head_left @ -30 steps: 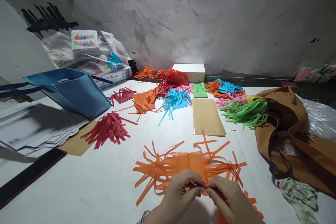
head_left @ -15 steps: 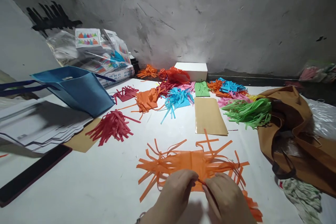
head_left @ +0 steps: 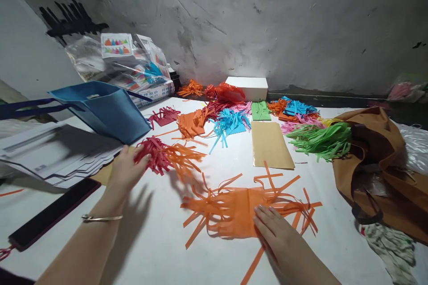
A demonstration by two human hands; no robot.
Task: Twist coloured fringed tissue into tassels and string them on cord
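My left hand [head_left: 129, 169] is out to the left, its thumb and fingers closed around one end of a dark red fringed paper tassel [head_left: 155, 153]. A bunch of loose orange paper strips [head_left: 185, 158], slightly blurred, sticks out to the right of the red one with a shadow beneath it. Whether my fingers also hold the orange strips is hidden. In front of me an orange fringed tissue paper sheet [head_left: 245, 213] lies spread, strips fanning out at both sides. My right hand [head_left: 276, 231] rests flat on its right part, fingers stretched. One orange strip [head_left: 252, 267] trails below it.
Tan card [head_left: 272, 144] lies beyond the orange sheet. Several coloured tassels, including green [head_left: 323, 138] and blue [head_left: 232, 124], line the back. A blue bag [head_left: 107, 109], white papers [head_left: 56, 151] and a black phone-like slab [head_left: 53, 213] are left; a brown bag [head_left: 371, 164] is right.
My hands were pinching orange paper together at the centre. The left has swung left to the red tassel; the right now lies flat on the orange sheet. Orange strips appear beside the red tassel.
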